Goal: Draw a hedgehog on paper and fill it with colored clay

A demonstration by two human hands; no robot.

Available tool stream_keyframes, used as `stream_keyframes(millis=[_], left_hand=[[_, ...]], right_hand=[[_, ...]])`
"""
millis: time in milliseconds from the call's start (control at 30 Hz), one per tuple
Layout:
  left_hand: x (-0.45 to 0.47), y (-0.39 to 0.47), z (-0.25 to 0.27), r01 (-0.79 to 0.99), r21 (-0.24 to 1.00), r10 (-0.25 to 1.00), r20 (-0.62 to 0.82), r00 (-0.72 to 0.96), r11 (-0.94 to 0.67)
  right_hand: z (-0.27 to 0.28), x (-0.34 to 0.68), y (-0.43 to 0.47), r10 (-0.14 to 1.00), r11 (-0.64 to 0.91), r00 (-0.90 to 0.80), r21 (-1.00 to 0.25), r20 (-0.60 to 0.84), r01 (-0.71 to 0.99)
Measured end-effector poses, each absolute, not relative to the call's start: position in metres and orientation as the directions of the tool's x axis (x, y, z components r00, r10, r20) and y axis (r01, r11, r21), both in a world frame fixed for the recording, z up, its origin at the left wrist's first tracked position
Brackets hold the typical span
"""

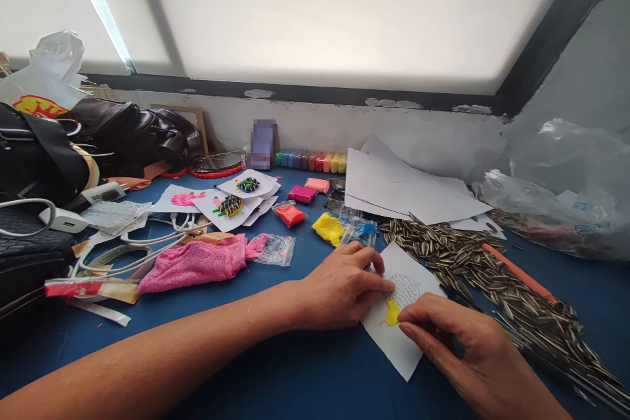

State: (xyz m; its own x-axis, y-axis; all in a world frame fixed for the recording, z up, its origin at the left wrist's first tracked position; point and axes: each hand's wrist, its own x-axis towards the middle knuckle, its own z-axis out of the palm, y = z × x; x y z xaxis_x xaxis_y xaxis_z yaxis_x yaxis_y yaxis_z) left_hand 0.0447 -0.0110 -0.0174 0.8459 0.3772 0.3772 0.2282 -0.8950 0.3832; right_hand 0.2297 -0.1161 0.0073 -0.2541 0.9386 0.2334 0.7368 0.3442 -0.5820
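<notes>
Work in hand, far as I can judge: laying yellow clay (392, 313) onto a drawn shape on paper. The card (406, 357) lies on the blue table (275, 377), right of middle, turned so one corner points at the table's near side. Clay covers a small patch beside the lower-left part of the hatched oval (407, 289); the oval itself shows mostly bare.

Left hand (344, 289): on the card's left corner area, fingers bent, slightly apart, tips down on the paper. Reads as bracing. Right hand (467, 341): thumb and index nearly meeting at the clay's right side. Can't tell if they pinch a bit of it; other fingers curled under, partly hidden.

Next move calls for light fingertip pressure along the outline, card kept flat, I'd say. Watch for drag lifting the clay.

Supplies: yellow packet (328, 229) past the left hand, toward the table's far edge; seed pile (462, 262) just beside the card's right side.
</notes>
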Motion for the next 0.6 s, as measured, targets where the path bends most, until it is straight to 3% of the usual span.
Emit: stream_keyframes(millis=[100, 300, 367, 467, 533, 600], left_hand=[[0.044, -0.010, -0.019, 0.221, 0.436, 0.402, 0.383, 0.832, -0.872], [0.047, -0.016, -0.003, 0.174, 0.623, 0.533, 0.452, 0.715, -0.762], [0.047, -0.020, 0.006, 0.165, 0.736, 0.594, 0.369, 0.715, -0.656], [0.046, -0.024, 0.016, 0.160, 0.934, 0.577, 0.058, 0.814, -0.320], [0.045, -0.026, 0.019, 0.148, 0.984, 0.499, -0.081, 0.863, -0.097], [0.044, -0.027, 0.019, 0.121, 0.992, 0.465, -0.121, 0.877, 0.029]], right_hand=[[0.007, 0.232, -0.115, 0.957, 0.286, -0.169, -0.677, 0.235, 0.678], [0.003, 0.241, -0.115, 0.994, 0.106, -0.045, -0.818, 0.098, 0.566], [0.005, 0.240, -0.116, 0.992, 0.117, -0.033, -0.815, 0.120, 0.567], [0.011, 0.236, -0.118, 0.975, 0.196, -0.032, -0.778, 0.221, 0.597], [0.014, 0.233, -0.119, 0.957, 0.252, -0.041, -0.757, 0.287, 0.603], [0.016, 0.231, -0.120, 0.937, 0.308, -0.054, -0.743, 0.346, 0.594]])
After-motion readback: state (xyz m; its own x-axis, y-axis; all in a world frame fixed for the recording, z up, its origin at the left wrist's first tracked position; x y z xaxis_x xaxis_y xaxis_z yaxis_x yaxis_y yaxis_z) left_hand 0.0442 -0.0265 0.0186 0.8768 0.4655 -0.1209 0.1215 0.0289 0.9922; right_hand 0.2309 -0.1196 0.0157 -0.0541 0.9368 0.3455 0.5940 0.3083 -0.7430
